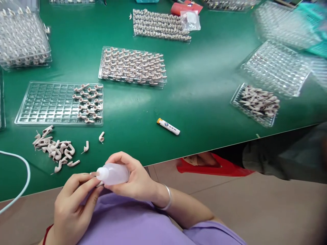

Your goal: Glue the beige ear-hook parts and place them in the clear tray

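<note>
My right hand (136,180) grips a small translucent squeeze bottle (114,174), its nozzle pointing left. My left hand (73,200) pinches a small pale curved part (100,183) at the nozzle tip; most of that part is hidden by my fingers. Both hands hover at the near edge of the green table (204,85), over my purple top. A loose pile of the same pale hooked parts (55,149) lies just beyond my left hand, with two stray parts (87,147) beside it.
A clear grid tray (43,103) holds several parts at its right end. Full trays (133,65), (22,39) and a row block (159,25) sit farther back. A white lighter (168,126), a small tray of parts (257,103), empty trays (276,68), a white cable (22,180).
</note>
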Demonstrator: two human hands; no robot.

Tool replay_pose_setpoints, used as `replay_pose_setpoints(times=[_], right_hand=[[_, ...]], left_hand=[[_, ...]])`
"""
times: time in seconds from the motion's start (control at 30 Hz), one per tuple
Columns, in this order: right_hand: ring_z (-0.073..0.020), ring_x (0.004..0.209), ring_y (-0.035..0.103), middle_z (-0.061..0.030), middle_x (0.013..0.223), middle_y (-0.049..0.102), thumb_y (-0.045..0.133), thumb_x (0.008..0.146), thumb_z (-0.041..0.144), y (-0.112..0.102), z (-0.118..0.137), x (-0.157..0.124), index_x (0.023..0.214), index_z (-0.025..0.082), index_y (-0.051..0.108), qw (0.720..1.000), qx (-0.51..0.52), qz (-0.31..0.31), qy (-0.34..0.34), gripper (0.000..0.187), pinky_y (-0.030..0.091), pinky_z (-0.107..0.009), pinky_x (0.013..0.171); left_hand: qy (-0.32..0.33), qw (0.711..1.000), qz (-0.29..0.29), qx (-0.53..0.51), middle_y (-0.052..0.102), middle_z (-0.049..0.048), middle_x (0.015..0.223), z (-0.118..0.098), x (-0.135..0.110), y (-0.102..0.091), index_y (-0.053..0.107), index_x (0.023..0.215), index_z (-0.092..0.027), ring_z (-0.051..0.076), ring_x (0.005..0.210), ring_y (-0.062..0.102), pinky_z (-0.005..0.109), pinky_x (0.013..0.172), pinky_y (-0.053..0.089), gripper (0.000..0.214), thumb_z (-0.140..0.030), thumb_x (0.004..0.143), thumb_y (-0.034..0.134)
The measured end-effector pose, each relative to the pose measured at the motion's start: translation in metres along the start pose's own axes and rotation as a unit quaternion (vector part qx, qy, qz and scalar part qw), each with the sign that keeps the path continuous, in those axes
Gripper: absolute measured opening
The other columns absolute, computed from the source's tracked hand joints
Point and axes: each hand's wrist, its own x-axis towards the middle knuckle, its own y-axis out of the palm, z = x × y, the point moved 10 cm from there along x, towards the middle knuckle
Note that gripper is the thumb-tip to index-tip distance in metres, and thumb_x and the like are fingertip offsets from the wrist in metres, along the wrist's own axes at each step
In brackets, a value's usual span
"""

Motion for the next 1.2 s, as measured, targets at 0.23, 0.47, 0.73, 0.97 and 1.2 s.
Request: replay_pose_setpoints(times=[0.23, 0.47, 0.73, 0.97, 1.2], right_hand=[[-0.0103, 0.068, 0.053, 0.0015, 0.085, 0.058, 0.079, 0.062, 0.022, 0.005, -0.003, -0.003, 0.095, 0.022, 0.054, 0.998, 0.057, 0.028, 0.008, 0.041, 0.046, -0.022, 0.059], [-0.0082, 0.064, 0.051, 0.0028, 0.083, 0.058, 0.082, 0.058, 0.014, 0.011, -0.016, -0.007, 0.094, 0.021, 0.055, 0.99, 0.128, 0.047, 0.035, 0.046, 0.043, -0.02, 0.056], [-0.0095, 0.068, 0.055, 0.0012, 0.087, 0.059, 0.082, 0.059, 0.016, 0.014, -0.021, -0.011, 0.098, 0.022, 0.053, 0.989, 0.13, 0.061, 0.032, 0.049, 0.045, -0.021, 0.059], [-0.0098, 0.068, 0.054, 0.0003, 0.09, 0.059, 0.081, 0.058, 0.018, 0.009, -0.016, -0.01, 0.098, 0.021, 0.053, 0.996, 0.073, 0.054, -0.003, 0.049, 0.043, -0.021, 0.058], [-0.0091, 0.065, 0.054, 0.0009, 0.088, 0.058, 0.082, 0.06, 0.021, 0.012, -0.019, -0.011, 0.096, 0.022, 0.049, 0.993, 0.098, 0.064, 0.008, 0.049, 0.044, -0.021, 0.057]], left_hand=[[0.0, 1.0, 0.006, -0.025, 0.057, 0.002, 0.095, -0.007, 0.0, 0.001, 0.063, 0.101, -0.018, 0.008, 0.078, 0.059, 0.017, 0.066, 0.051, 0.018, -0.006, 0.089, 0.058], [-0.006, 0.998, 0.023, -0.058, 0.056, 0.002, 0.096, -0.005, -0.005, 0.004, 0.065, 0.106, -0.019, 0.009, 0.08, 0.059, 0.017, 0.067, 0.052, 0.026, -0.003, 0.087, 0.059], [-0.016, 0.997, 0.014, -0.071, 0.057, 0.002, 0.095, -0.004, -0.006, 0.001, 0.067, 0.107, -0.021, 0.01, 0.078, 0.061, 0.019, 0.065, 0.054, 0.03, -0.003, 0.086, 0.058], [-0.016, 0.998, 0.011, -0.062, 0.058, 0.0025, 0.091, -0.005, -0.005, 0.0, 0.066, 0.107, -0.023, 0.012, 0.075, 0.061, 0.021, 0.062, 0.054, 0.031, -0.002, 0.086, 0.057], [-0.028, 0.997, 0.026, -0.073, 0.057, 0.0034, 0.096, -0.002, -0.008, 0.005, 0.065, 0.109, -0.022, 0.012, 0.08, 0.061, 0.021, 0.066, 0.054, 0.032, -0.002, 0.086, 0.058]])
